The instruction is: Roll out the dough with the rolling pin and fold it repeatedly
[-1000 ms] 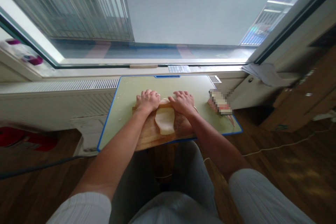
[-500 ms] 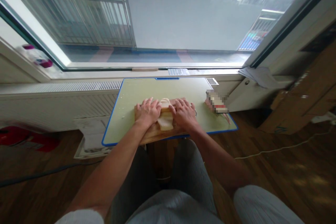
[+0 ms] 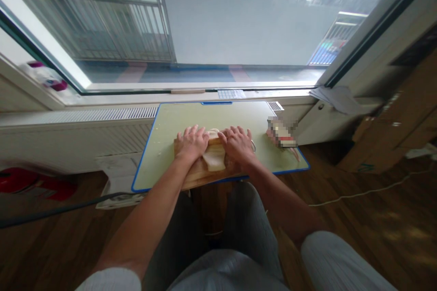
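Note:
A short wooden rolling pin lies crosswise on a pale flattened piece of dough, which shows on both sides of it. My left hand is closed over the pin's left end, fingers pointing away from me. Over the right end, my right hand is closed in the same way, its thumb towards the middle. The palms cover the pin's ends. Under the dough is a wooden board, and a metal ring shows beside my right hand.
The board rests on a pale green, blue-edged tabletop. A pixelated item lies at its right. Behind are a radiator and window sill. A bottle stands far left, a cardboard box at right.
The rolling pin and both hands have shifted very slightly away from me over the dough. More of the dough shows on the near side. The view has moved a little.

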Tool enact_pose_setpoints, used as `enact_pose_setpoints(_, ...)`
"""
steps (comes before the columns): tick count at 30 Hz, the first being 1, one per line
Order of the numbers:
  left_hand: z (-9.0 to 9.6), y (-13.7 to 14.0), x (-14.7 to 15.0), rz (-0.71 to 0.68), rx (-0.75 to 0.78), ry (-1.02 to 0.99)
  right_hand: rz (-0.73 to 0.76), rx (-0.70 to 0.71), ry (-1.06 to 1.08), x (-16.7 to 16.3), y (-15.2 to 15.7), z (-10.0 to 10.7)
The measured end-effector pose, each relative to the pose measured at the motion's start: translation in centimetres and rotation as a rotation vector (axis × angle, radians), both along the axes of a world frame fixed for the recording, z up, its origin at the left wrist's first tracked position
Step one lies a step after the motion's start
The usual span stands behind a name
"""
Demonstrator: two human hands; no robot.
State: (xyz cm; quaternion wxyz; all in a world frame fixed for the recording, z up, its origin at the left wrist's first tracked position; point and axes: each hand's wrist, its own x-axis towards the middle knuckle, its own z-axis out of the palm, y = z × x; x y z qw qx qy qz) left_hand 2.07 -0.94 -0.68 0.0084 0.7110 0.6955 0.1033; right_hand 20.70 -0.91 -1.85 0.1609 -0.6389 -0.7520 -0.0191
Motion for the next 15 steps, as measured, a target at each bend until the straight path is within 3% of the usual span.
enact_pose_setpoints(5, 0.7, 2.1, 0.0, -0.003, -0.077, -0.016, -0.045, 0.002, -0.008, -0.5, 2.5, 0.0)
enact_pose_setpoints(15, 0.4, 7.1, -0.8, -0.005, -0.194, -0.08, -0.086, -0.176, 0.058, -0.9, 7.1, 0.8)
